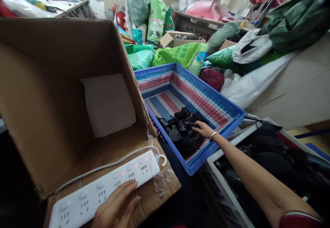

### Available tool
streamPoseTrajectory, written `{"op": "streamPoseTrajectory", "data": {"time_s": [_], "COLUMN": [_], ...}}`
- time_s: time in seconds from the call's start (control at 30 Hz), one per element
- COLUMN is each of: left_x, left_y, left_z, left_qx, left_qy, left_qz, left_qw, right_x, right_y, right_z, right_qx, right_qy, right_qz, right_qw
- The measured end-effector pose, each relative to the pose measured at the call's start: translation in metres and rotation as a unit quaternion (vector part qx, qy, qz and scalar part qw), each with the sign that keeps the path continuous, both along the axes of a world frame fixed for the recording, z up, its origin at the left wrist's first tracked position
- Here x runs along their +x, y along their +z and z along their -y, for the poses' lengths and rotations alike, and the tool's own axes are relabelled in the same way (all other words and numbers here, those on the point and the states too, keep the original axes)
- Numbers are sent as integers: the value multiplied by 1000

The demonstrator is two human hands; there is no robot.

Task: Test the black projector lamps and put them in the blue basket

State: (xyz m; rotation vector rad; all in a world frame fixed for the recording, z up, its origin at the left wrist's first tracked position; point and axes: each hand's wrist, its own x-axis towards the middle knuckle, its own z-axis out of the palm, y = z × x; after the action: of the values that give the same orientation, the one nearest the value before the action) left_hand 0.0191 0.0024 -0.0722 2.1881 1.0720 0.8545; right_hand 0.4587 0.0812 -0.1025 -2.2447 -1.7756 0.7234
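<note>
My left hand (117, 202) lies with its fingers stretched out along the edge of a white power strip (108, 186) and holds nothing. Several small red lights glow on the strip, which rests on the flap of a cardboard box. My right hand (203, 129), with a bracelet at the wrist, reaches into a blue plastic crate (189, 170). Its fingers are closed at a black plastic device (191, 125) on a pile of similar black devices (175, 135). Their exact kind is too dark to make out.
An open cardboard box (59, 66) with a white sheet (110, 107) inside stands at left. A white crate (227, 183) of black items is beneath my right forearm. Green sacks (177, 54) and a smaller carton (185, 42) lie beyond the blue crate.
</note>
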Motion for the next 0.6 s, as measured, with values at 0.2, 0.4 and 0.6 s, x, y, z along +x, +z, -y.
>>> {"op": "streamPoseTrajectory", "data": {"time_s": [0.2,0.4,0.6], "left_x": [30,77,108], "left_y": [11,24,23], "left_z": [-13,-33,-24], "left_qx": [-60,-460,-553], "left_qy": [-9,-65,-144], "left_qz": [47,268,382], "left_qw": [997,844,726], "right_x": [-29,-80,-138], "right_y": [118,225,256], "right_z": [17,46,71], "right_qx": [191,314,356], "right_qy": [-20,52,12], "right_qz": [-126,-269,-352], "right_qw": [973,909,866]}}
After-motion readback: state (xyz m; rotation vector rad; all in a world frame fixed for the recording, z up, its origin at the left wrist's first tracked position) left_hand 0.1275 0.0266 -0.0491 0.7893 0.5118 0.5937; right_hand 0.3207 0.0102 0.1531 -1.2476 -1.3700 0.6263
